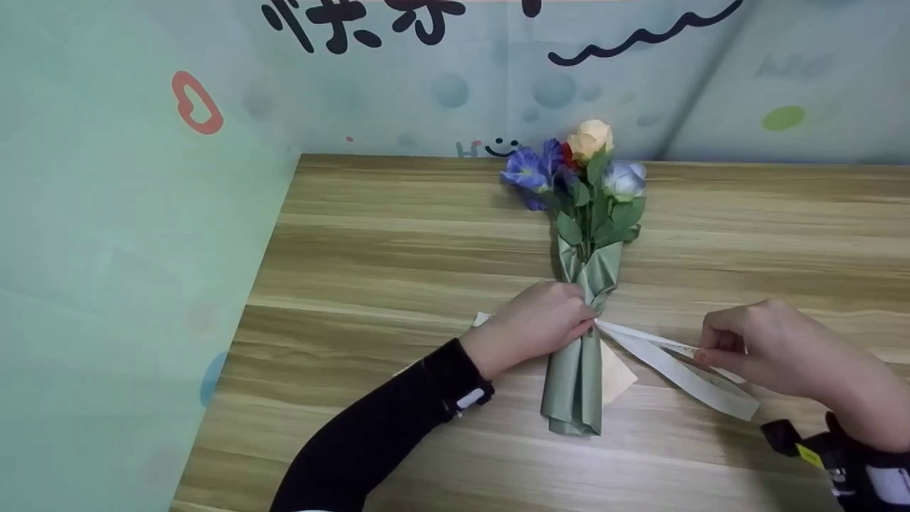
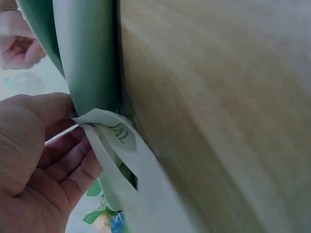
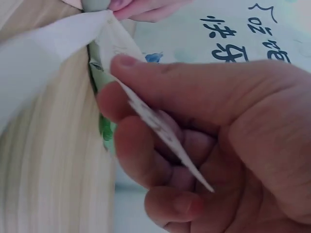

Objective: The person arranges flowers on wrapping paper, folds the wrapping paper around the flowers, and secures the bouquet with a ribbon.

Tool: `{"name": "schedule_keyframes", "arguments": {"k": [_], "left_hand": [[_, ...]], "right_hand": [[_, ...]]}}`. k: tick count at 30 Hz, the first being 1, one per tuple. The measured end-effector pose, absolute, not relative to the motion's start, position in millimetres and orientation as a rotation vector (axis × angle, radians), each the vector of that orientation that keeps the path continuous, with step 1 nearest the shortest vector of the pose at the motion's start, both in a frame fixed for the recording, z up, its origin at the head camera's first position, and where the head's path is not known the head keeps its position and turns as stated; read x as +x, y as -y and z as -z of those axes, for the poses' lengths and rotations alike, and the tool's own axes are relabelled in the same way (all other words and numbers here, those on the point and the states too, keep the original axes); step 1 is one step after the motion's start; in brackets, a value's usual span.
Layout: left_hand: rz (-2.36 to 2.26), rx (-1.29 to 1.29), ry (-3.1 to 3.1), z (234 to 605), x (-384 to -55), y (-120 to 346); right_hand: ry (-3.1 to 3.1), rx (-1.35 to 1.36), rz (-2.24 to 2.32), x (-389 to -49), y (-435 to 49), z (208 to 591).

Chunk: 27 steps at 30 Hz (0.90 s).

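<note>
A bouquet of artificial-looking flowers (image 1: pixel 625 180) in green wrapping paper (image 1: pixel 573 387) lies on the wooden table, blooms toward the wall. A white ribbon (image 1: pixel 665 363) runs round its narrow waist, and two lengths stretch off to the right. My left hand (image 1: pixel 544 316) lies over the waist; in the left wrist view its thumb and fingers pinch the ribbon (image 2: pixel 146 170) right against the green paper. My right hand (image 1: pixel 771 348) pinches one ribbon length between thumb and forefinger, with printed lettering on the strip (image 3: pixel 158 124). The other length hangs loose below it.
A cream piece of paper (image 1: pixel 617 377) sticks out from under the bouquet on the right. The wooden table (image 1: pixel 398 235) meets a pale printed backdrop (image 1: pixel 398 107) behind and on the left. A pale corner of something (image 1: pixel 481 319) shows behind the left wrist.
</note>
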<state>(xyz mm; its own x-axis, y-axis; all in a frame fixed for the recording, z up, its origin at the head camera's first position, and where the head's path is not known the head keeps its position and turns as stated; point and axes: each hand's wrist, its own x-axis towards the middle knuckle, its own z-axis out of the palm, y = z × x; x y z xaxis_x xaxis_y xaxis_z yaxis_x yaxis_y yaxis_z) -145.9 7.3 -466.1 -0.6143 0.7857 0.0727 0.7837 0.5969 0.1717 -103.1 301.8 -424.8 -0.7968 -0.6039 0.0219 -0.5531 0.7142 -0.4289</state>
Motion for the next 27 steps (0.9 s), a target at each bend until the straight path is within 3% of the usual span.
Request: {"name": "schedule_keyframes", "arguments": {"k": [12, 27], "left_hand": [[-0.259, 1.372, -2.808, 467, -148, -7], [-0.609, 1.258, -2.666, 455, -168, 47]], "right_hand": [[-2.697, -0.614, 0.382, -104, -346, 427], [-2.889, -0.538, 0.392, -120, -321, 435]]}}
